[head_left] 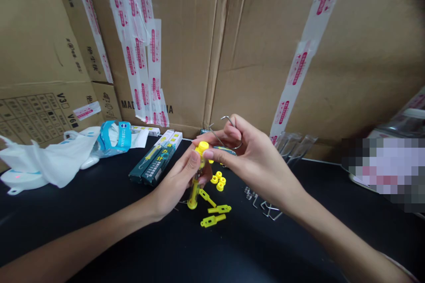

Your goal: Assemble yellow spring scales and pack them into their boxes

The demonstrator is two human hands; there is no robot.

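My left hand (pixel 175 176) is closed around a clear-tubed spring scale (pixel 193 193) with yellow ends, held upright over the black table. Its yellow cap (pixel 202 146) is at the top, beside my left thumb. My right hand (pixel 265 163) has its thumb against that cap, and a bent metal wire hook (pixel 215 135) is gripped in its curled fingers. Fingers hide part of the tube. Below lie several flat yellow pieces (pixel 213 220), and small yellow rings (pixel 220 186) sit behind them.
Printed spring-scale boxes (pixel 156 159) lie at the back left, near a blue tissue pack (pixel 114 138) and white bag (pixel 63 154). On the right are loose wire hooks (pixel 271 212), small springs (pixel 248 193) and clear tubes (pixel 292 146). Cardboard walls (pixel 186 53) stand behind.
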